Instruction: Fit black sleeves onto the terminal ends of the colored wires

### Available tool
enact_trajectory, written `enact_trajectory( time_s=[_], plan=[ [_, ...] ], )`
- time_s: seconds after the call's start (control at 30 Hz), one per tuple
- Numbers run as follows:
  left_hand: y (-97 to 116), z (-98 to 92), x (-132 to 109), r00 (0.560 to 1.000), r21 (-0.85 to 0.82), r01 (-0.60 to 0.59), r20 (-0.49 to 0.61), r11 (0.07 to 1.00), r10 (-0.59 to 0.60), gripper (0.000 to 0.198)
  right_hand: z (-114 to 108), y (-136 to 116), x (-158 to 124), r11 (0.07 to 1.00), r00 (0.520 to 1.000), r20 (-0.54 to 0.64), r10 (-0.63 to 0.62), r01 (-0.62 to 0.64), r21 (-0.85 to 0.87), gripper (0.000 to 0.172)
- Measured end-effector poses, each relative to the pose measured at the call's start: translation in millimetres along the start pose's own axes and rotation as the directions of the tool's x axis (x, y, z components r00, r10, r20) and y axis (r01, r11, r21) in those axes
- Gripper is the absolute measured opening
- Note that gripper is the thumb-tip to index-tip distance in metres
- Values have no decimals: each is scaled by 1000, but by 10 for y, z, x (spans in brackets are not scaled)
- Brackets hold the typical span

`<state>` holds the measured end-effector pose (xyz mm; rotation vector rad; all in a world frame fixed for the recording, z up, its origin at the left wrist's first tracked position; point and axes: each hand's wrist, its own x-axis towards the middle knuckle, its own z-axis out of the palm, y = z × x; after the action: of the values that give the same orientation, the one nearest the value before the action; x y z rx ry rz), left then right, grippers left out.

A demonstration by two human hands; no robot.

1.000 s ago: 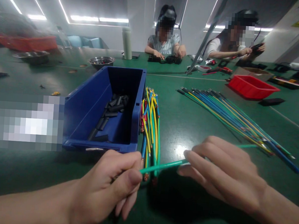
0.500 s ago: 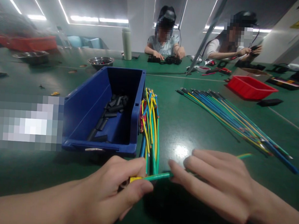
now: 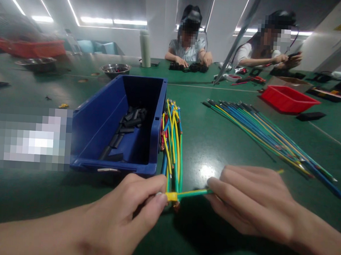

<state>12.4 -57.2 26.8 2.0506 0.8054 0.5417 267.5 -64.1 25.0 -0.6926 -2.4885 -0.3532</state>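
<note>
A green-and-yellow wire (image 3: 194, 193) is stretched between my hands, close above the table's near side. The thumb and forefinger of my left hand (image 3: 127, 213) pinch its left end, just beside a short yellow piece (image 3: 171, 197). My right hand (image 3: 249, 201) is closed on the wire farther right, and a bit of the wire shows past the knuckles. Behind my fingers lies a bundle of yellow, green, blue and red wires (image 3: 174, 139) with bare or lugged ends. A blue bin (image 3: 154, 142) left of the bundle holds several short black sleeves (image 3: 132, 122).
Fanned out at right lie several wires with black-covered ends (image 3: 251, 130). A red tray (image 3: 289, 100) and a black block (image 3: 310, 116) are beyond them. Metal bowls (image 3: 115, 69) and a pale bottle (image 3: 145, 49) stand farther back. Two people (image 3: 189, 48) sit across the table.
My left fingers have shifted toward the wire's end, and more of the yellow piece shows. My right hand has slid rightward and closed more tightly around the wire.
</note>
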Motion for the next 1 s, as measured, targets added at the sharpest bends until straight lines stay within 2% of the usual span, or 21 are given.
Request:
enact_trajectory(
  time_s=[0.13, 0.17, 0.27, 0.33, 0.4, 0.5, 0.57, 0.6, 0.73, 0.83, 0.9, 0.93, 1.0],
  plan=[
    [6, 16, -10, 1000, -35, 17, -2, 999, -17, 36, 39, -30, -38, 1000, 1000, -3, 17, -17, 16, 1],
    [5, 21, -13, 1000, -28, 14, 1, 1000, -14, 35, 53, -41, -42, 1000, 1000, 10, 15, -16, 23, 7],
    [-4, 28, -18, 1000, 29, -2, 12, 1000, 2, 37, 85, -73, -30, 999, 996, 86, -13, 10, 38, 20],
    [-22, 28, -22, 999, 75, -2, 35, 997, 0, 37, 95, -87, -15, 999, 993, 115, -17, 12, 50, 20],
    [-50, 21, -30, 999, 157, -26, 47, 987, 19, 32, 99, -88, -2, 999, 997, 79, -14, 11, 30, 16],
    [-92, 1, -49, 978, 425, -190, -2, 885, 211, 24, 93, -70, 9, 999, 1000, 7, -10, 10, -37, 13],
    [-94, -16, -65, 929, 587, -286, -23, 758, 368, 25, 83, -53, 8, 997, 1000, -20, 13, -15, -70, 12],
    [-84, -25, -74, 911, 635, -304, -25, 711, 411, 25, 76, -45, 5, 996, 999, -32, 30, -32, -80, 12],
    [-24, -77, -108, 894, 744, -225, -99, 629, 436, 27, 61, -19, -13, 992, 996, -61, 58, -65, -112, 12],
    [-18, -172, -112, 839, 834, -129, -197, 536, 508, 22, 70, -8, -24, 990, 996, -63, 68, -75, -119, 12],
    [-36, -267, -95, 814, 877, -70, -225, 475, 535, 13, 80, -6, -28, 990, 996, -58, 69, -75, -118, 10],
    [-48, -318, -79, 813, 891, -38, -236, 453, 532, 10, 84, -7, -29, 990, 996, -59, 71, -78, -118, 10],
    [-73, -412, -28, 846, 909, 34, -247, 415, 473, 15, 88, -9, -29, 989, 995, -63, 80, -87, -119, 10]
  ],
)
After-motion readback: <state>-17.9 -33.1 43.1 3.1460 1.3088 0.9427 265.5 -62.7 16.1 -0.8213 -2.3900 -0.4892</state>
